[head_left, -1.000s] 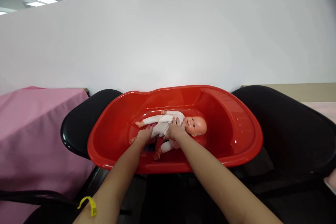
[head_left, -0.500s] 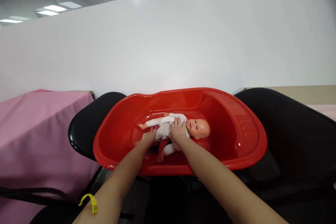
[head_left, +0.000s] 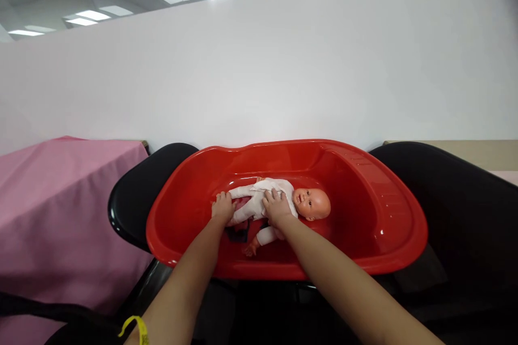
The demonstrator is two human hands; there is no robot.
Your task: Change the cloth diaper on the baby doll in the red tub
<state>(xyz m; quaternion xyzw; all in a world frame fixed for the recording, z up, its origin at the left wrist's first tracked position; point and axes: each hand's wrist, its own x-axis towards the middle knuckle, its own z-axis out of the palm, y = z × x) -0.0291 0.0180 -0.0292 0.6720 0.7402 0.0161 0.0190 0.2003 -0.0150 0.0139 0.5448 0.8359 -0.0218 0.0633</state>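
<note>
A bald baby doll (head_left: 259, 202) in a white outfit lies on its back in a red baby bathtub (head_left: 386, 194). Its head is toward the right and its legs stretch left. My left hand (head_left: 223, 208) is closed round the lower legs, hiding the feet. On the doll's chest rests my right hand (head_left: 278, 208), fingers apart over the white cloth. One doll arm reaches out toward the tub's near side. Under and beside the legs, a dark red and black patch (head_left: 238, 230) shows on the tub floor; I cannot make out what it is.
The tub stands across black seats, one (head_left: 131, 199) sticking out at left and another (head_left: 457, 210) at right. Pink cloth (head_left: 60, 215) drapes a surface on the left. A white partition (head_left: 259, 75) rises close behind the tub.
My left hand has shifted left along the doll's leg and now covers the feet. My right hand stays on the chest, its fingers more spread. The view has shifted slightly.
</note>
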